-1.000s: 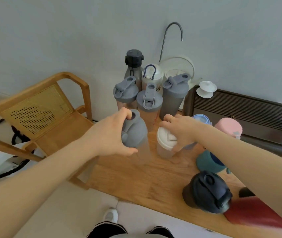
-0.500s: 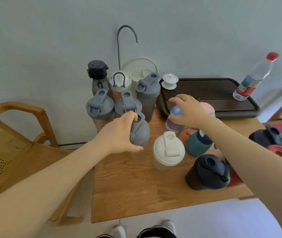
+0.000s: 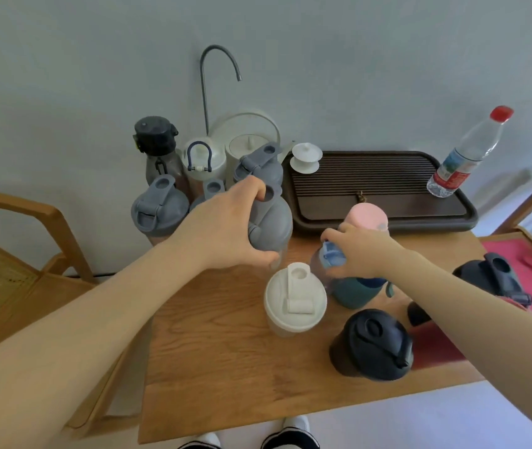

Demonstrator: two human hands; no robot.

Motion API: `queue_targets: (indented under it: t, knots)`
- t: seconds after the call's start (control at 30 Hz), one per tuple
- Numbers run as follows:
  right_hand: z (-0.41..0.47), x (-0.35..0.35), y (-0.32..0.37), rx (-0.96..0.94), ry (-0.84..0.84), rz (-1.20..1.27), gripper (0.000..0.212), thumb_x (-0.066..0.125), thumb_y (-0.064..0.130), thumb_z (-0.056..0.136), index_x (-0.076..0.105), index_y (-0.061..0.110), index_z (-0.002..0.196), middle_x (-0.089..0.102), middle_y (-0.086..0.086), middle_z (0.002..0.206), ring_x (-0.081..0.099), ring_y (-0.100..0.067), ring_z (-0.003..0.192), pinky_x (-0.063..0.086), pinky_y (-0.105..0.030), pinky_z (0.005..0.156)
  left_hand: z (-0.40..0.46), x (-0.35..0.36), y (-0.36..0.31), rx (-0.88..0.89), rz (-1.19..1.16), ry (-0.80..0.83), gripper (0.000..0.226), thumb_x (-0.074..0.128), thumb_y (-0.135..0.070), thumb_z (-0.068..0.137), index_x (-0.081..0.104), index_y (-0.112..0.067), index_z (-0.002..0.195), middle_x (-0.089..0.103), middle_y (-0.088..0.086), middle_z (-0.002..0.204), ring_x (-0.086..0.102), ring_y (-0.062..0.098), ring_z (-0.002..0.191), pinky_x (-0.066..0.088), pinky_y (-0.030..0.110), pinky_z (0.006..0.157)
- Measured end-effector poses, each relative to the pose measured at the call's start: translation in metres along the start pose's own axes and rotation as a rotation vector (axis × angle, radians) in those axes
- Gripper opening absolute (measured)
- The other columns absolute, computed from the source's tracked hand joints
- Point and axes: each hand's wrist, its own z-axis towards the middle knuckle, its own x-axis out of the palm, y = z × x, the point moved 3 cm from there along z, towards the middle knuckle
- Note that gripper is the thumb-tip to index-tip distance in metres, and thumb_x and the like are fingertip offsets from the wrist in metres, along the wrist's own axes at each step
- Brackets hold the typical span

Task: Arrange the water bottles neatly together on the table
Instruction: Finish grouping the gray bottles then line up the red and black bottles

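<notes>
My left hand (image 3: 225, 225) grips the lid of a grey shaker bottle (image 3: 274, 228) beside a cluster of grey bottles (image 3: 157, 212) at the table's back left. My right hand (image 3: 361, 251) is closed on the blue lid of a clear bottle (image 3: 331, 257), with a pink-lidded bottle (image 3: 368, 215) behind it and a teal cup (image 3: 353, 291) under my wrist. A white-lidded shaker (image 3: 293, 299) stands free in front of both hands. A black-lidded shaker (image 3: 374, 345) stands near the front right, another black one (image 3: 491, 277) at the right edge.
A dark slatted tea tray (image 3: 387, 196) lies at the back right with a red-capped plastic water bottle (image 3: 465, 157) and a small white lidded cup (image 3: 306, 157) on it. A white kettle (image 3: 248, 147) and faucet pipe (image 3: 206, 89) stand by the wall. A wooden chair (image 3: 15, 251) is at left.
My right hand let go of the white-lidded shaker, reached right and closed on the blue-lidded bottle. My left hand carried the grey shaker toward the back cluster. The camera swung right.
</notes>
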Motion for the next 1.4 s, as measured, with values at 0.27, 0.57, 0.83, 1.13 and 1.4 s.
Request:
queue_targets:
  t: [0.27,0.57,0.83,1.13,1.4]
  knots:
    - [0.004,0.001,-0.001,-0.031,-0.132,0.059,0.062,0.060,0.050,0.076,0.038,0.021,0.127,0.052,-0.002,0.119,0.057,-0.024,0.101,0.054,-0.042,0.079,0.057,0.040,-0.011,0.024,0.211,0.055,0.078,0.074,-0.050,0.064,0.035,-0.013,0.120,0.053,0.003,0.112,0.057,0.025,0.090,0.044,0.034,0.072]
    - [0.008,0.002,-0.002,-0.060,-0.127,0.091,0.076,0.055,0.068,0.072,0.039,0.021,0.130,0.051,-0.003,0.127,0.051,-0.024,0.112,0.041,-0.037,0.085,0.073,0.076,0.008,-0.030,0.473,0.021,0.075,0.046,-0.064,0.080,0.030,-0.011,0.131,0.048,0.013,0.127,0.044,0.030,0.117,0.025,0.043,0.107]
    - [0.021,-0.039,0.011,-0.080,-0.394,0.592,0.062,0.057,0.048,0.083,0.039,0.017,0.133,0.043,-0.005,0.138,0.049,-0.022,0.117,0.040,-0.030,0.088,0.030,0.035,0.032,-0.040,0.277,-0.178,0.081,0.044,-0.062,0.081,0.026,-0.011,0.141,0.034,0.013,0.147,0.031,0.029,0.133,0.030,0.044,0.106]
    - [0.064,-0.038,0.066,0.032,-0.335,0.652,0.101,0.069,0.057,0.067,0.013,0.025,0.144,0.024,-0.014,0.148,0.033,-0.037,0.132,0.038,-0.054,0.103,0.010,0.042,0.077,-0.198,0.461,0.042,0.086,0.056,-0.057,0.080,0.004,-0.033,0.145,0.023,0.019,0.151,0.033,0.036,0.130,0.036,0.043,0.102]
    - [0.067,-0.074,0.059,0.137,-0.469,0.835,0.086,0.059,0.054,0.079,0.018,0.016,0.145,0.022,-0.016,0.151,0.021,-0.038,0.137,0.027,-0.050,0.109,0.011,0.041,0.091,-0.118,0.384,0.007,0.088,0.053,-0.058,0.080,0.003,-0.029,0.146,0.032,0.016,0.146,0.033,0.033,0.130,0.030,0.043,0.105]
